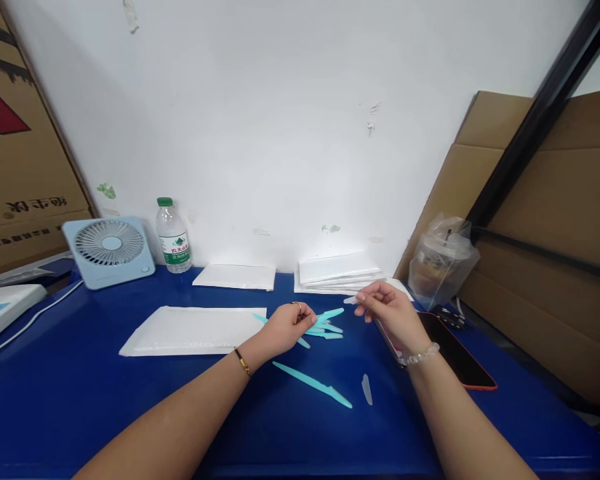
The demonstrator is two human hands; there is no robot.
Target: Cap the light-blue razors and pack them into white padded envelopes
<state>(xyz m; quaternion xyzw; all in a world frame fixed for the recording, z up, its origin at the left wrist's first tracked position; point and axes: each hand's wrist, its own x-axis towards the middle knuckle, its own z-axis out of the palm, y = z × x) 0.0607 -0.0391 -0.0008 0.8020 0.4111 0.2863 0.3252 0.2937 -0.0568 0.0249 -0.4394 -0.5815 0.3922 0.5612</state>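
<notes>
From here, the left hand (289,326) tightly pinches what looks like a turquoise razor (333,313) by the razor pile (333,335) between the hands, the right hand (391,313), fingertips together, holding a clear cap (350,301) best gripped lightly

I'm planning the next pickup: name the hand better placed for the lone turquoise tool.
Left, probably: the left hand is nearer the lone turquoise tool, though it seems to pinch another. The right hand is farther off, holding a small clear piece.
</notes>
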